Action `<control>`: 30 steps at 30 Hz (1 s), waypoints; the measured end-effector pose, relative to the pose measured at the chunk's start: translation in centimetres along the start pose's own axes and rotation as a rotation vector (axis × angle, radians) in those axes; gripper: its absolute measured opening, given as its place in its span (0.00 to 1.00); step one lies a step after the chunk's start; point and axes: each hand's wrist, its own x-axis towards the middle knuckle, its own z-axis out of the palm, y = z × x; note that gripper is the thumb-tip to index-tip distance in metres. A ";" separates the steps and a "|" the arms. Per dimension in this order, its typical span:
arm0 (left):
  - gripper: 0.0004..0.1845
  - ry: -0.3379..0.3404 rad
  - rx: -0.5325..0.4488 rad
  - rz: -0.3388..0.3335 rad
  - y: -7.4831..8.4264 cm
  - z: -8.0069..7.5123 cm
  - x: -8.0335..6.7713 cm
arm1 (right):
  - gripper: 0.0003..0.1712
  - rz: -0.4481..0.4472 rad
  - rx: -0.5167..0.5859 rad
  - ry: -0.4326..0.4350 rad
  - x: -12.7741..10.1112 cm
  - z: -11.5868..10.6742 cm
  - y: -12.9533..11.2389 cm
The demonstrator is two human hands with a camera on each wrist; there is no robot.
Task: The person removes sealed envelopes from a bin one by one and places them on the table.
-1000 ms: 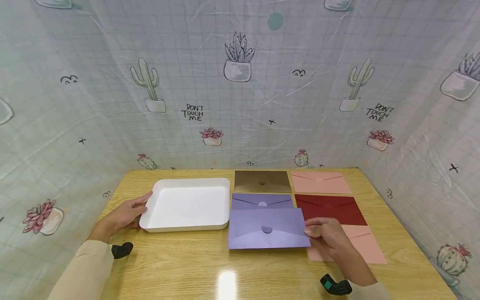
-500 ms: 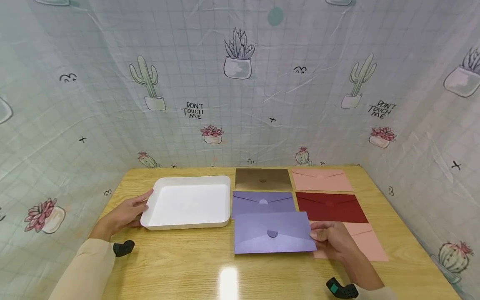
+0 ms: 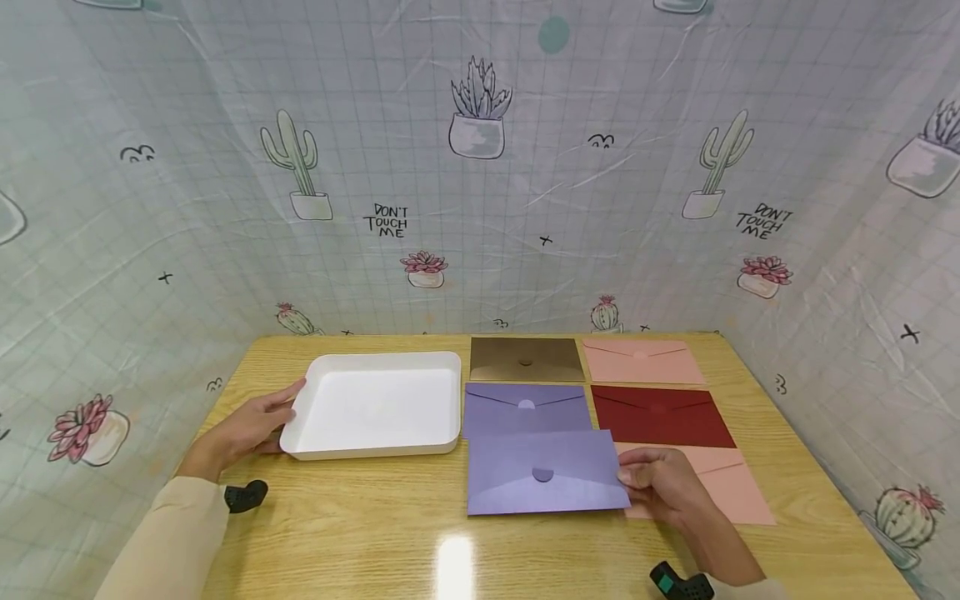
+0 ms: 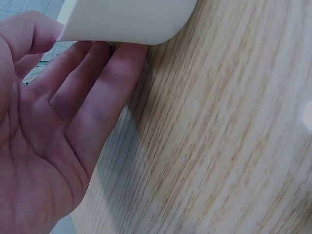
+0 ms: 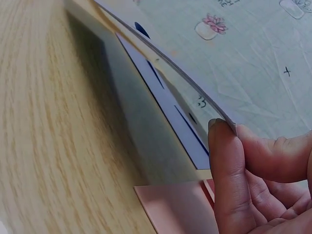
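My right hand (image 3: 666, 490) pinches the right edge of a purple envelope (image 3: 543, 467) between thumb and fingers. This envelope is raised off the table, as its shadow in the right wrist view shows, and it covers the near part of a second purple envelope (image 3: 527, 404) lying behind it. My left hand (image 3: 251, 427) holds the left side of a white rectangular tray (image 3: 375, 408). Its thumb is on the rim, while the other fingers (image 4: 105, 102) reach against the tray's outer side or underside; their tips are hidden.
Behind the purple envelopes lies a brown envelope (image 3: 525, 358). To its right is a pink envelope (image 3: 643, 363), then a dark red one (image 3: 663, 419). Another pink envelope (image 3: 733, 487) lies partly behind my right hand. A patterned cloth (image 3: 480, 208) surrounds the wooden table (image 3: 360, 525).
My right hand has carried the purple envelope slightly right and nearer to me, showing more of the one behind. My left hand and the tray stay in place.
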 end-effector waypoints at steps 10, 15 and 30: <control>0.37 0.000 -0.002 -0.003 -0.3 0.4 -0.2 | 0.09 0.017 -0.036 0.044 -0.1 0.7 0.5; 0.36 0.005 0.000 -0.006 -0.4 0.3 -0.1 | 0.12 -0.007 -0.105 0.097 -0.1 1.2 0.6; 0.36 -0.002 -0.012 -0.001 -0.2 0.1 0.0 | 0.15 -0.005 -0.256 0.242 -0.1 2.6 0.9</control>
